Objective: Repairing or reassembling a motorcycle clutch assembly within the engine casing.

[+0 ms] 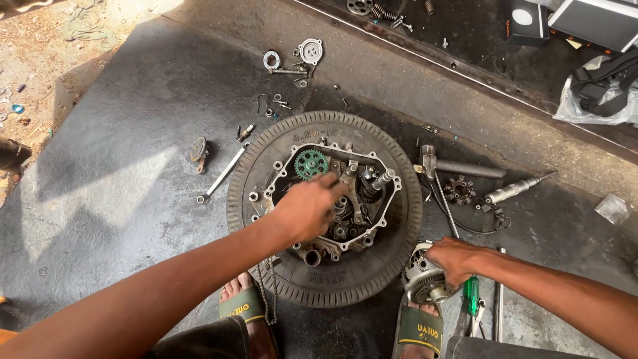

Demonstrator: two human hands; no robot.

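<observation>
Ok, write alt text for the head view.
Seen from above, a person's left hand reaches into an open engine case resting in a tyre on dark ground; the right hand rests on a round clutch assembly nearby, with a spanner and loose parts scattered around.

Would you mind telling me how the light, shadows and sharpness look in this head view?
Head view: hard sunlight brightens the sandy ground top left and a pale patch on the grey concrete floor; the open engine case in the black rubber tyre sits in shade, still sharp; the left hand looks slightly motion-blurred at its fingertips; straight edges bow a little near the corners.
</observation>
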